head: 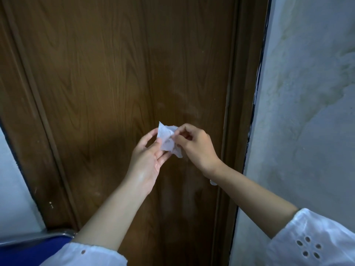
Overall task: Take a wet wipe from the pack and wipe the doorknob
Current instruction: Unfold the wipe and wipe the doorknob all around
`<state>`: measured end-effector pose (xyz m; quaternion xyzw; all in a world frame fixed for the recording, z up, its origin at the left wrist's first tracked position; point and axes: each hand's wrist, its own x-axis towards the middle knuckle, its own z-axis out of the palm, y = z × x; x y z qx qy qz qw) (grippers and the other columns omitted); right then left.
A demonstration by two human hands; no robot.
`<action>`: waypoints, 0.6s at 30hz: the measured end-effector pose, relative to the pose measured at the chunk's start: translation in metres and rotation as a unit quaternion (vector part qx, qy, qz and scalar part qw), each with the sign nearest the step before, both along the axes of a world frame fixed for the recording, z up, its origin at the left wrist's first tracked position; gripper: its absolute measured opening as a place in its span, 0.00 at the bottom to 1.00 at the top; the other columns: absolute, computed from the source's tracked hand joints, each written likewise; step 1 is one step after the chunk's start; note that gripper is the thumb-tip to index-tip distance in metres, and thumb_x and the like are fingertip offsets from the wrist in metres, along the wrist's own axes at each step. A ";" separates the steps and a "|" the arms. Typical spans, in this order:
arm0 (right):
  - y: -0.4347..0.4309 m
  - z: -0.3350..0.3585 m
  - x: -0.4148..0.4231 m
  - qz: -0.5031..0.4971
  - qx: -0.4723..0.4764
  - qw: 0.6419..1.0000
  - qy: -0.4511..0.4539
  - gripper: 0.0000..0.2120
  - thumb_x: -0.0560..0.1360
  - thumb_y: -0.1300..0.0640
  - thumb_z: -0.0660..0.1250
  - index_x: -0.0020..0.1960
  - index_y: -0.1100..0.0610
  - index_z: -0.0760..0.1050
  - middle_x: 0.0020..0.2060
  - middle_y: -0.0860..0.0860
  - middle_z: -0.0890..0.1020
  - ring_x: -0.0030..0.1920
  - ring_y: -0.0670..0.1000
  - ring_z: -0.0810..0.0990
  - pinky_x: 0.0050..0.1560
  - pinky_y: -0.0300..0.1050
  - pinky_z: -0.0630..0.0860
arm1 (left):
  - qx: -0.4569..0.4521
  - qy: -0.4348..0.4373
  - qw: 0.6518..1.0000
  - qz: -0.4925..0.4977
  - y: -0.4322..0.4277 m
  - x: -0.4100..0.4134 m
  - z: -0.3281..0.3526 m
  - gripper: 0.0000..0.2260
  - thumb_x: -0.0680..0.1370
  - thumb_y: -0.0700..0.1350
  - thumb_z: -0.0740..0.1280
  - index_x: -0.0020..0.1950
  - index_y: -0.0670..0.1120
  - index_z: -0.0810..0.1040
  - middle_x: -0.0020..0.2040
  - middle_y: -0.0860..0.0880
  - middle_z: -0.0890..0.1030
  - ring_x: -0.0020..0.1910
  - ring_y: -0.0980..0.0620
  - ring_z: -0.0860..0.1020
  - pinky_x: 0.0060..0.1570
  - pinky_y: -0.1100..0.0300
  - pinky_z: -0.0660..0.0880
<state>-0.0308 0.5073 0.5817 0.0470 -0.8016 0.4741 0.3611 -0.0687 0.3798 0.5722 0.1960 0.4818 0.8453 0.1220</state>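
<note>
Both arms are raised toward the door (107, 73). The wipe (168, 140) is held between the two hands at chest height, clear of the door face. Left hand (148, 156): palm turned inward, fingers loosely curled, wipe's lower edge pinched. Right hand (196, 144): knuckles up, wipe's top pinched by fingertips. A small pale part, perhaps the knob (212, 182), is glimpsed under the right wrist.

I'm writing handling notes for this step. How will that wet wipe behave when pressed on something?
The wet wipe probably stays floppy: it hangs crumpled between the left hand and right hand. It looks thin and light, almost translucent, so it may bunch or tear if pulled.
</note>
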 end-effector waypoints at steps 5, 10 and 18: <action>0.010 0.011 0.006 0.026 -0.205 0.978 -0.006 0.08 0.77 0.59 0.58 0.39 0.55 0.71 0.37 0.50 0.76 0.40 0.48 0.76 0.35 0.37 0.74 | 0.057 -0.123 0.991 0.011 -0.004 -0.014 -0.008 0.12 0.80 0.41 0.57 0.62 0.46 0.71 0.60 0.47 0.78 0.50 0.51 0.80 0.44 0.59 0.78; 0.019 0.021 0.012 0.045 -0.291 0.956 -0.005 0.09 0.78 0.59 0.54 0.42 0.55 0.70 0.39 0.52 0.78 0.42 0.50 0.78 0.42 0.41 0.77 | 0.030 -0.194 0.981 -0.010 -0.010 -0.016 -0.017 0.11 0.80 0.43 0.58 0.60 0.44 0.73 0.59 0.43 0.77 0.51 0.49 0.79 0.34 0.61 0.78; 0.021 0.024 0.011 0.105 -0.284 0.951 -0.066 0.12 0.79 0.56 0.54 0.55 0.60 0.72 0.46 0.55 0.80 0.49 0.53 0.81 0.48 0.45 0.77 | -0.145 -0.138 0.980 0.013 -0.003 -0.013 -0.022 0.17 0.78 0.54 0.57 0.65 0.51 0.69 0.63 0.47 0.76 0.57 0.48 0.75 0.58 0.47 0.69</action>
